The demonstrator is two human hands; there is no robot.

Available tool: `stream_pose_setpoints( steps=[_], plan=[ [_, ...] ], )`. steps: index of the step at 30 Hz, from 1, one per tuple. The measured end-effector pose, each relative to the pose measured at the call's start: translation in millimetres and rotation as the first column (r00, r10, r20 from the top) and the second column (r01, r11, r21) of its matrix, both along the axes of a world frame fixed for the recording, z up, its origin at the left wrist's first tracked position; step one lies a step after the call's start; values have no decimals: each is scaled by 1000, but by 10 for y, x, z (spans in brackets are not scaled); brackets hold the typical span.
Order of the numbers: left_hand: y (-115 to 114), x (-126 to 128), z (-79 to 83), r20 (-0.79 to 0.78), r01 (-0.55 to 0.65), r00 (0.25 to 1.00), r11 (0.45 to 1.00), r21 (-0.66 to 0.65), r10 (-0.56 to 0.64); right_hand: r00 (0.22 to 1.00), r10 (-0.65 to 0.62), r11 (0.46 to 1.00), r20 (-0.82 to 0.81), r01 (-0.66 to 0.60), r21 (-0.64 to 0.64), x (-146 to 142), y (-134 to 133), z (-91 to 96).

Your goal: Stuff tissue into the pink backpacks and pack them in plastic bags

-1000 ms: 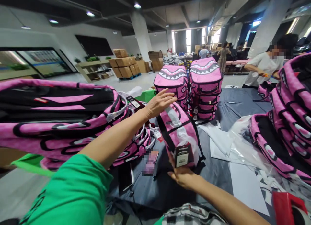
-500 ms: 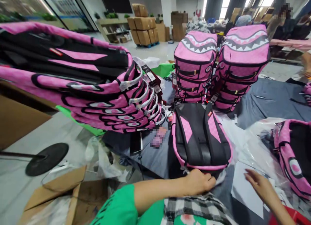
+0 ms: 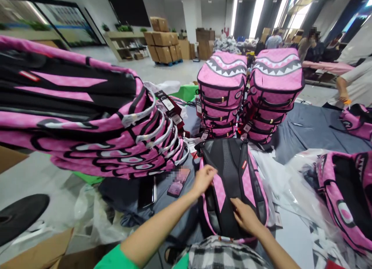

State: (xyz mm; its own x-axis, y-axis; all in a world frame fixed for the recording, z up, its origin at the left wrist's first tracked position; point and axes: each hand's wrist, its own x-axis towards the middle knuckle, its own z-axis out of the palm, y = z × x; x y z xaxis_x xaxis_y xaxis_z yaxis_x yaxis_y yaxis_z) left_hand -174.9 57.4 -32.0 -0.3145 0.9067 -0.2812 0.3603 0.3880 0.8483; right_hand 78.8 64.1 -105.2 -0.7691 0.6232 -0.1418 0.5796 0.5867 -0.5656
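A pink and black backpack (image 3: 226,164) lies on its front before me, its padded back and shoulder straps facing up. My left hand (image 3: 204,180) is at its left side, fingers curled over the left shoulder strap (image 3: 220,193). On the lower back panel rests my right hand (image 3: 246,215), with thumb and fingers apart, beside the right strap (image 3: 248,184); some of its fingertips are hidden. White cards with dark tags (image 3: 193,145) lie by the top of the backpack.
A tall pile of pink backpacks (image 3: 110,133) leans in from the left. Two stacks of backpacks (image 3: 222,83) stand behind. Phones (image 3: 178,182) lie on the grey cloth (image 3: 302,125). More backpacks (image 3: 334,199) and clear plastic (image 3: 299,166) are at right. A co-worker's hand (image 3: 343,93) shows far right.
My left hand has moved from the backpack's bottom edge up to its left strap. My right hand has come from the white papers onto the back panel. The view has shifted.
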Motion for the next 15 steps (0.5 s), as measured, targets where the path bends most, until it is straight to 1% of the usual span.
stream_pose_setpoints(
  steps=[1,2,3,5,6,7,8,9,10,12,13,14,15],
  plan=[
    [226,-212,47,-50,-135,989,990,29,136,1000,1,999,11,-1,44,38,-27,-125],
    [454,-387,74,-87,-246,964,968,52,250,1000,-2,996,16,1,91,76,-55,-255],
    [674,-520,81,-109,-329,936,941,73,335,1000,-4,990,7,3,138,111,-84,-384],
    [1052,-673,50,-108,-438,888,894,97,447,998,34,977,-49,-23,213,175,-135,-601],
    [1197,-709,25,-90,-468,875,878,104,477,995,71,971,-72,-53,234,202,-149,-667],
    [1307,-736,3,-65,-489,865,865,112,497,989,121,967,-88,-97,236,220,-147,-693],
    [1381,-762,-9,-37,-503,859,856,121,510,979,183,962,-93,-159,221,225,-122,-675],
    [1418,-798,-8,-7,-513,855,848,136,518,962,256,952,-92,-235,199,209,-64,-614],
    [1420,-846,9,23,-520,852,840,153,523,938,333,932,-96,-312,186,167,31,-516],
    [1333,-969,91,90,-527,849,828,189,520,871,474,870,-127,-441,220,-19,341,-239],
    [1256,-1032,149,127,-526,851,826,202,510,847,508,843,-158,-451,293,-169,546,-80],
    [1167,-1084,213,163,-518,855,829,211,493,842,501,835,-200,-410,367,-357,770,84],
    [1076,-1119,276,196,-505,861,835,218,470,855,466,842,-230,-347,413,-582,1000,246]
  ],
)
